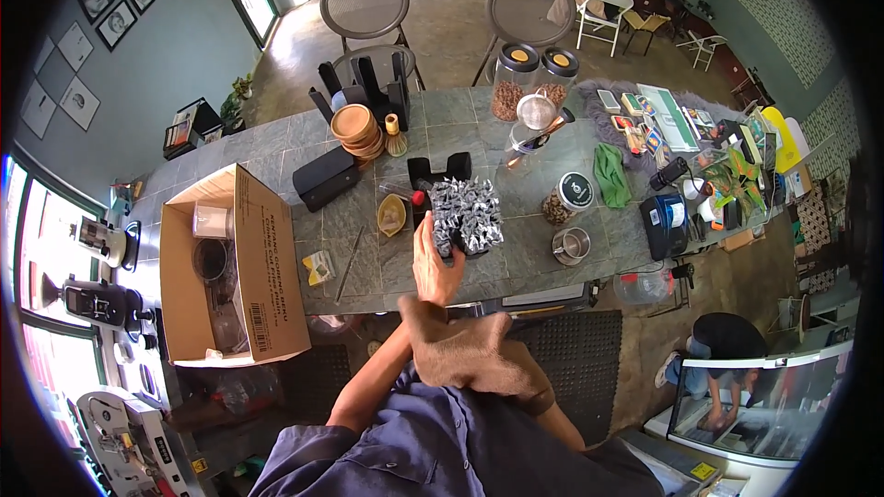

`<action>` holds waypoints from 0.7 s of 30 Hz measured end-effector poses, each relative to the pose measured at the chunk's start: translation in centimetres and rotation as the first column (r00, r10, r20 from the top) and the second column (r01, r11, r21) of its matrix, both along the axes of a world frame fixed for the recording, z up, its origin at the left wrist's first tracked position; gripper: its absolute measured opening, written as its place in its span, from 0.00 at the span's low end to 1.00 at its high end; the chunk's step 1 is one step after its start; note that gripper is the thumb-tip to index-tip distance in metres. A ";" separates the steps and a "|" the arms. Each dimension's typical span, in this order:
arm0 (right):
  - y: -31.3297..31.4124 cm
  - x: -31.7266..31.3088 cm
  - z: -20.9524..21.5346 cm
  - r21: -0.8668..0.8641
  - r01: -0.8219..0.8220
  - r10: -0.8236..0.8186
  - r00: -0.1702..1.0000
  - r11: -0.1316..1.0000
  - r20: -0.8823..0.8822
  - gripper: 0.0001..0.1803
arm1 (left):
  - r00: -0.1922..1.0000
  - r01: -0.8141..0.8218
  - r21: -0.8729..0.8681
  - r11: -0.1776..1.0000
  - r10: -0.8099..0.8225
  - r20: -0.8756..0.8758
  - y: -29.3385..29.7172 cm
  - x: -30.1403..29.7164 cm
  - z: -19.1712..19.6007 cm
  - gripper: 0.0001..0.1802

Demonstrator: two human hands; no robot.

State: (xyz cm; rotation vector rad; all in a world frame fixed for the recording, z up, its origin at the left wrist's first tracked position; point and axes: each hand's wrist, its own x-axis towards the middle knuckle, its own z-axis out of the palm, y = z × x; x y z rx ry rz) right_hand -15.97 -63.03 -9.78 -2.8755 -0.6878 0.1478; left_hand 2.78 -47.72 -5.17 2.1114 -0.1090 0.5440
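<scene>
My left hand (436, 272) grips the near left corner of a black holder packed with crinkled silver-grey sticks (467, 212), thumb and fingers on its sides. A brown cloth (460, 345) hangs bunched in front of my chest, carried by my right hand, whose fingers are hidden beneath it. The cloth's left end lies against my left wrist. Just behind the holder is an open black case (440, 167). Left of it sits a small yellowish dish (391, 214), with a red-capped thing (418, 197) between them.
On the grey tiled counter (405, 281) stand a large cardboard box (235, 262), stacked wooden saucers (354, 124), a bamboo whisk (395, 135), bean jars (512, 83), a lidded jar (568, 198) and a metal cup (571, 245). Another person (727, 350) bends at the lower right.
</scene>
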 end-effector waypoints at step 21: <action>1.3 4.1 21.6 -0.181 -0.107 0.165 0.925 0.978 0.342 0.10 | 0.998 -0.059 -0.010 0.998 0.059 -0.022 0.0 -0.3 -0.4 0.44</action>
